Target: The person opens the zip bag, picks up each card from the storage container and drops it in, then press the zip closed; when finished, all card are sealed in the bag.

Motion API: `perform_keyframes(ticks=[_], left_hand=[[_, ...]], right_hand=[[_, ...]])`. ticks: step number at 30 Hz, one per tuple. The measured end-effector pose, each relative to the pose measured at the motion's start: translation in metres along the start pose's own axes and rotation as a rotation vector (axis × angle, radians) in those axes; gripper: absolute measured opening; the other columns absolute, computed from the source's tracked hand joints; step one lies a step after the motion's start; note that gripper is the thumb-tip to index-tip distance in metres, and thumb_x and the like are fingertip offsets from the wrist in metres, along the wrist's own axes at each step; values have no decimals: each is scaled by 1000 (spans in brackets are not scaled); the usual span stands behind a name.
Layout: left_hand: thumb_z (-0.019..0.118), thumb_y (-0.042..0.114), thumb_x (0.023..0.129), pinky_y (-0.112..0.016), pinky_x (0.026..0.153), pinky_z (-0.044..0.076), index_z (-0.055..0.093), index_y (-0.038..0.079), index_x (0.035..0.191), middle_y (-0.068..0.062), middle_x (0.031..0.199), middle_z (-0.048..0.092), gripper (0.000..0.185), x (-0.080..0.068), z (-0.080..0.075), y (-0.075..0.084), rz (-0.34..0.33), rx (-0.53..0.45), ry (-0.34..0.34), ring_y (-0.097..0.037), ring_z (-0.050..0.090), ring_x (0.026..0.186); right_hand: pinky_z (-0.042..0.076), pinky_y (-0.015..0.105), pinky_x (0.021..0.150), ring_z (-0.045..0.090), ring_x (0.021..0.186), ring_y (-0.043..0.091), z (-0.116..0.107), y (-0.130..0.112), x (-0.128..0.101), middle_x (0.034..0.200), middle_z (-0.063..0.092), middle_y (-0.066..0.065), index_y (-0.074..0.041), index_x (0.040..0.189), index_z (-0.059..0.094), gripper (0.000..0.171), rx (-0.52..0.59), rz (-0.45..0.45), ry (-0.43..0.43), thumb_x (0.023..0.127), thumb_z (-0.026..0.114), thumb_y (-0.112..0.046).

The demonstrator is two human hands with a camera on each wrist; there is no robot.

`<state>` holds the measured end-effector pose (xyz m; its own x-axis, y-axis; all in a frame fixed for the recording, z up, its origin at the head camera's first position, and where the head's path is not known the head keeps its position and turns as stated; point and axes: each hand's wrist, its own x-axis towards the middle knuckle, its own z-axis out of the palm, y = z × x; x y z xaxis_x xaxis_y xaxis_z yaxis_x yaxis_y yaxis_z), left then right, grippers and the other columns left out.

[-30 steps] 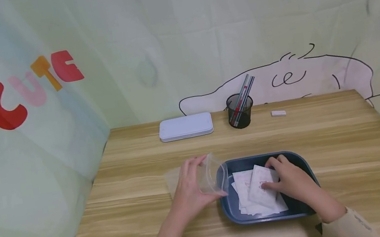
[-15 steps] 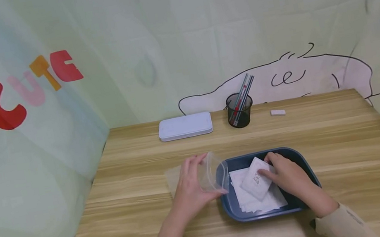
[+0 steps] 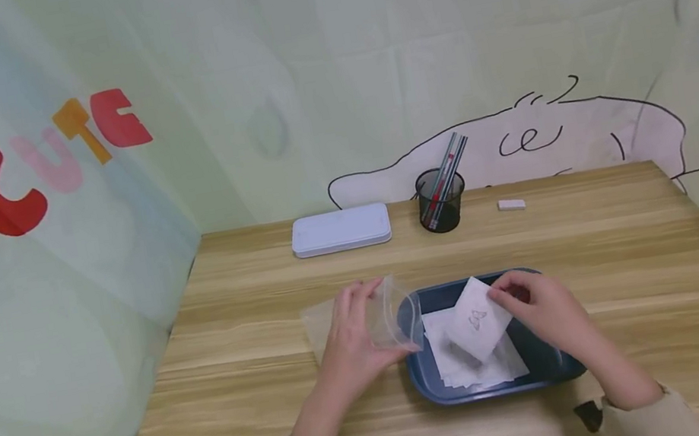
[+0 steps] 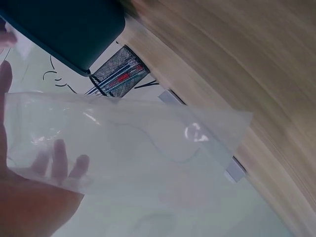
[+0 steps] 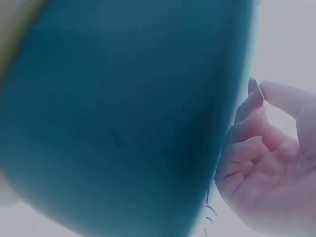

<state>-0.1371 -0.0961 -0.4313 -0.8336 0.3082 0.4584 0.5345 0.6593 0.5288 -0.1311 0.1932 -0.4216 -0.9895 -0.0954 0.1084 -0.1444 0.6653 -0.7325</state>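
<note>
My left hand [image 3: 352,341] grips a clear plastic zip bag [image 3: 396,314] at its mouth, just left of a dark blue tray [image 3: 557,361]. The bag [image 4: 123,143] fills the left wrist view, with my fingers [image 4: 59,160] showing through it. My right hand [image 3: 538,306] pinches a small white packet [image 3: 477,316] and holds it tilted above the tray. Several more white packets [image 3: 468,368] lie flat in the tray. The right wrist view is filled by the blurred tray [image 5: 123,113], with my fingers [image 5: 256,148] at the right.
At the back of the wooden table [image 3: 644,277] lie a white flat case [image 3: 340,230], a black mesh pen cup [image 3: 440,203] with pens, and a small white eraser [image 3: 511,205]. Fabric walls close in the left, back and right sides.
My right hand has lifted one packet off the pile and raised it toward the bag's mouth. The left hand and bag have stayed in place.
</note>
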Motion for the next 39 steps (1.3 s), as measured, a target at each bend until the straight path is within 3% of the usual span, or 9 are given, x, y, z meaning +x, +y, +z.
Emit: perform_keyframes(ticks=[4, 9, 14, 18, 21, 29, 39], left_hand=[[93, 44, 52, -38, 102, 40, 43, 9, 139, -7, 123, 43, 106, 2, -1, 2, 3, 28, 7, -21, 41, 115], [93, 44, 51, -38, 105, 36, 43, 10, 140, -9, 124, 43, 107, 4, -2, 4, 13, 36, 32, -24, 39, 120], [92, 48, 52, -37, 108, 32, 41, 10, 141, -10, 127, 43, 109, 5, -3, 8, 9, 71, 57, -26, 37, 125], [91, 50, 52, -38, 108, 32, 38, 12, 142, -12, 131, 41, 111, 5, -2, 13, -23, 89, 77, -27, 35, 129], [92, 48, 51, -40, 108, 32, 37, 13, 143, -12, 132, 39, 113, 4, -1, 16, -37, 78, 97, -29, 34, 130], [92, 46, 51, -41, 107, 32, 39, 12, 142, -10, 129, 40, 111, 5, 1, 23, -31, 70, 127, -31, 33, 131], [92, 44, 54, -41, 111, 27, 39, 11, 142, -10, 126, 41, 108, 5, 4, 25, 4, 71, 128, -31, 32, 132]], right_hand=[[46, 23, 57, 52, 72, 22, -12, -12, -2, 82, 62, 5, -4, 102, 68, 27, 133, 17, 39, 93, 64, -29], [49, 21, 59, 55, 74, 23, -18, -24, -4, 89, 65, 8, -3, 106, 69, 33, 209, 50, 143, 94, 62, -33], [50, 21, 62, 56, 77, 20, -10, -37, -4, 92, 67, 7, -4, 105, 70, 36, 356, 132, 276, 91, 66, -37], [47, 21, 59, 55, 73, 19, 1, -46, -5, 87, 67, 6, -2, 98, 70, 29, 512, 149, 396, 89, 70, -30], [44, 21, 56, 54, 70, 19, 9, -51, -6, 85, 66, 6, 0, 91, 69, 26, 554, 146, 442, 89, 70, -26], [48, 24, 59, 56, 73, 23, 28, -58, -9, 88, 67, 7, -6, 91, 70, 30, 549, 165, 351, 88, 69, -35], [49, 26, 53, 58, 69, 33, 52, -60, -7, 83, 68, 7, -8, 88, 72, 21, 613, 100, 283, 86, 73, -29]])
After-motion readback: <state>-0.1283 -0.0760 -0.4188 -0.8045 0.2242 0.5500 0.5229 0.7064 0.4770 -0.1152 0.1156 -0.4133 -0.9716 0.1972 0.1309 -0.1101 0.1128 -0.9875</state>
